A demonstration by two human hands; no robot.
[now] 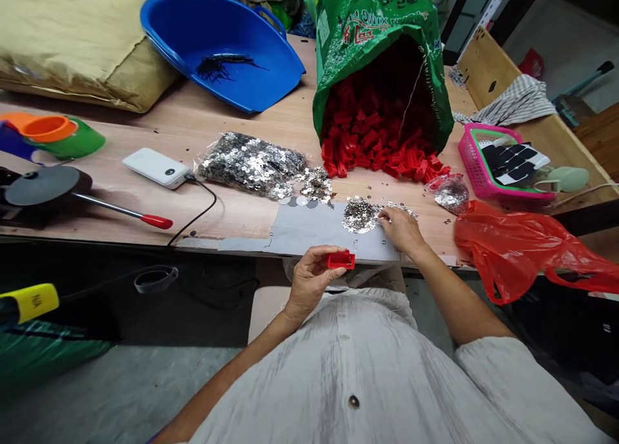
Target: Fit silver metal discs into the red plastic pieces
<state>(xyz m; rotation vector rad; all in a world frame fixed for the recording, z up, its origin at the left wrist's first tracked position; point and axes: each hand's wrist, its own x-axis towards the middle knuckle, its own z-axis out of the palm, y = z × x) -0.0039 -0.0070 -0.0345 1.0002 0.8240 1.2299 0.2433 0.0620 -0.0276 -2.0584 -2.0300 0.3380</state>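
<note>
My left hand (314,276) grips a small red plastic housing (341,260) between thumb and fingers, just off the table's front edge. Its open side faces up toward me. My right hand (401,229) is at the small pile of shiny metal pieces (360,215) on a grey sheet (304,228), fingertips pinched at the pile's right side. Whatever sits between those fingertips is too small to make out. Beyond the hands, a green sack (377,19) lies on its side, with many more red housings (372,135) spilling from its mouth.
A clear bag of metal pieces (251,164) and a white power bank (157,167) with a cable lie to the left. Behind them stands a blue scoop-shaped basin (261,83). A hand press lever (155,221) is far left. At right are a pink basket (471,167) and red plastic bag (512,244).
</note>
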